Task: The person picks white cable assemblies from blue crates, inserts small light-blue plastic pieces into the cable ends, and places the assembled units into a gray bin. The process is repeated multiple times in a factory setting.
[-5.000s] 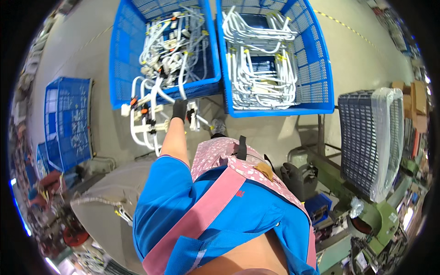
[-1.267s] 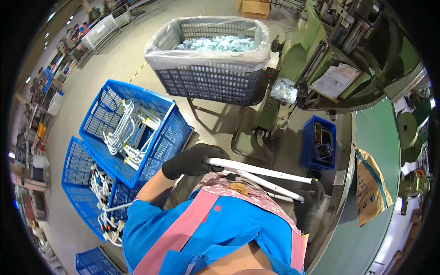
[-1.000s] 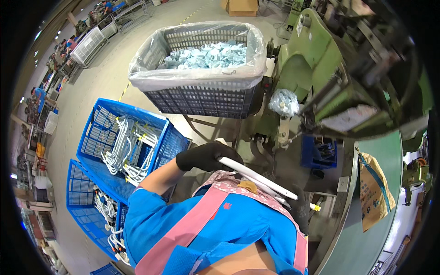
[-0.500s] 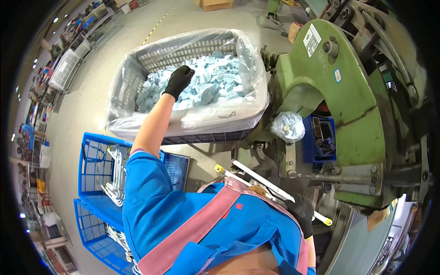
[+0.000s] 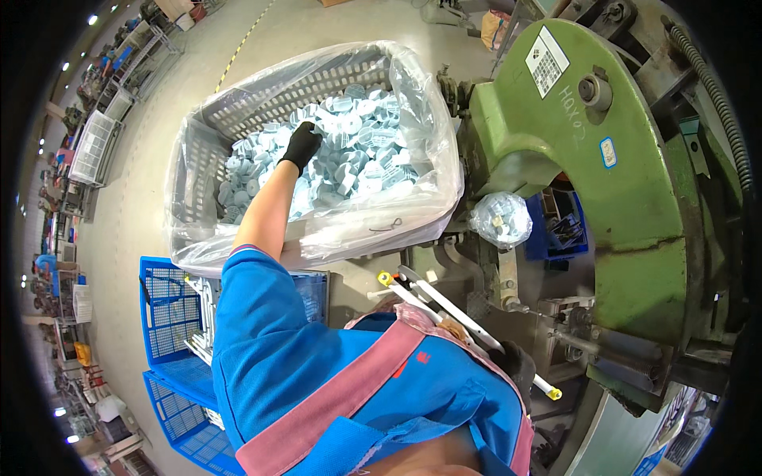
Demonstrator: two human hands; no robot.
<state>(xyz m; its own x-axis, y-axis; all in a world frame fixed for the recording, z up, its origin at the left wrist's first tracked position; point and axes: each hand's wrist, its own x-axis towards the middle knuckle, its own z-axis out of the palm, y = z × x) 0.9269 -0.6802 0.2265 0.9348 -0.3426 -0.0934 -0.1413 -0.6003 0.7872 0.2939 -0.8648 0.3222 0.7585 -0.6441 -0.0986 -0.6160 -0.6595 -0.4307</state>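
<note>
A green machine [image 5: 635,182] stands to the right of the lined crate [image 5: 349,242], the landmark here, a dark openwork box draped in clear film. Two blue baskets [image 5: 168,325] sit at the crate's near left, partly behind the person's sleeve. White tubing [image 5: 454,309] with yellow ends lies on the crate's near side, toward its right, slanting across the front of the apron. A clear bag [image 5: 500,220] of small parts hangs just beyond the crate's right edge. The right hand [image 5: 517,365], gloved and lower right of the crate, is dark and partly hidden, but looks closed round the tubing. The left hand [image 5: 302,147], about a second ago at the tubing, is now inside the crate, its fingers curled among pale blue pieces [image 5: 369,151] — whether it grips one, I cannot tell. That change leaves the right hand alone to support the tubing — the left is free for the small pieces.
</note>
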